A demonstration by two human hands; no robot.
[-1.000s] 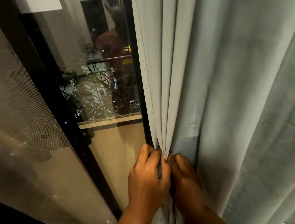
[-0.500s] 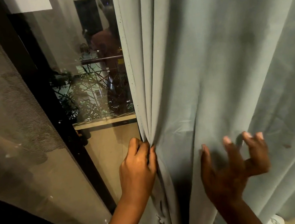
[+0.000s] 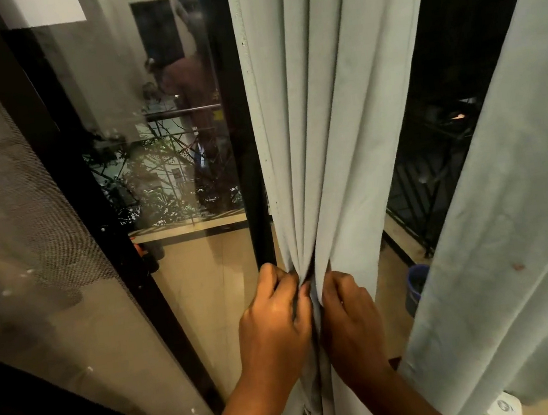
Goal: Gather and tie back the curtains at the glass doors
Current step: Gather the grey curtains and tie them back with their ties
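Note:
A pale grey-green curtain [image 3: 318,105] hangs in front of the glass door [image 3: 171,171], its folds bunched into a narrow bundle at the middle. My left hand [image 3: 275,324] grips the left side of the bundle. My right hand [image 3: 352,322] pinches the folds right beside it, knuckles almost touching the left hand. A second spread of the same curtain cloth [image 3: 514,212] hangs at the right, with a dark gap between it and the bundle.
A black door frame [image 3: 248,162] stands just left of the bundle, and a mesh screen panel [image 3: 15,221] fills the far left. Through the gap show a dark balcony railing [image 3: 425,185] and a blue bucket [image 3: 415,288]. A white object [image 3: 502,405] lies on the floor at bottom right.
My right hand, open and spread on the cloth half a second ago, has swept left with more folds and closed on the bundle beside my left hand. A gap has opened at the right.

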